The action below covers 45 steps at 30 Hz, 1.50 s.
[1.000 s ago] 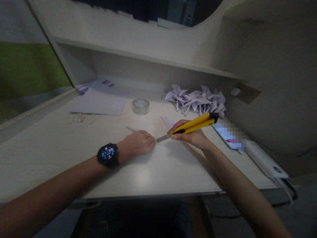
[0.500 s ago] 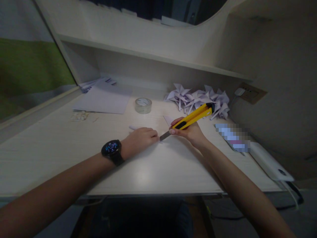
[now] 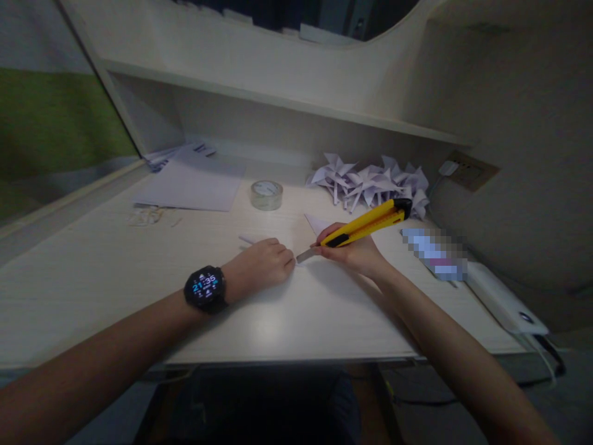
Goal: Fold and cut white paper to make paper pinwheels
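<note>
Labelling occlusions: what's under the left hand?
The left hand presses flat on white paper lying on the desk. Paper corners show beyond the knuckles; the part beneath the palm is covered. The knife blade points at its fingertips.

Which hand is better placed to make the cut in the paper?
Right: the right hand grips the yellow utility knife, blade at the paper, while the left hand pins it flat.

The flat device (image 3: 435, 252) at right centre is pixelated, its face unreadable. The left hand (image 3: 259, 264) covers most of the white paper sheet (image 3: 319, 224) at centre. Both forearms run off the lower frame edge.
</note>
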{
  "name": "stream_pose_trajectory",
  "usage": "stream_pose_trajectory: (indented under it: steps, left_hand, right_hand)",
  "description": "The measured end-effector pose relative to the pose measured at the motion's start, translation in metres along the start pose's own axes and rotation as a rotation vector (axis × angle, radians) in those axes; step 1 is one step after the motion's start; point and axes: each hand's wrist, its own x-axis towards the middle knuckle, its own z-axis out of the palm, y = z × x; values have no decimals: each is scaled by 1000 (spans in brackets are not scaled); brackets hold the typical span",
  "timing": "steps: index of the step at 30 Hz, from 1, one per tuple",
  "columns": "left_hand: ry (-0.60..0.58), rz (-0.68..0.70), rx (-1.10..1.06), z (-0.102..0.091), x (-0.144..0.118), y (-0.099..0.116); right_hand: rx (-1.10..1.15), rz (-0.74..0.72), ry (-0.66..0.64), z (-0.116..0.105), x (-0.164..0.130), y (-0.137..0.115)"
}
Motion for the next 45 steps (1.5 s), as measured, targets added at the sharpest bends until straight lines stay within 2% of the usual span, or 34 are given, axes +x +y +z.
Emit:
stream_pose_trajectory:
  steps: [7,16,22,33,45]
  left_hand:
    - [3,2,11,-2,-1,2]
    - [-13,12,-42,1,-3,3]
    - [-64,17,8,0,-3,3]
    - [-57,36,33,-2,0,5]
    - [-86,-6,16,-4,-1,5]
  right_hand:
    - [-65,-77,-49,-2,-8,1]
    - [-86,-115,-33,-3,-10,4]
    - [-94,-158,-42,-3,-10,3]
    - [-64,-181,-61,-2,-10,6]
    - [-87,-169,-39,-1,-10,3]
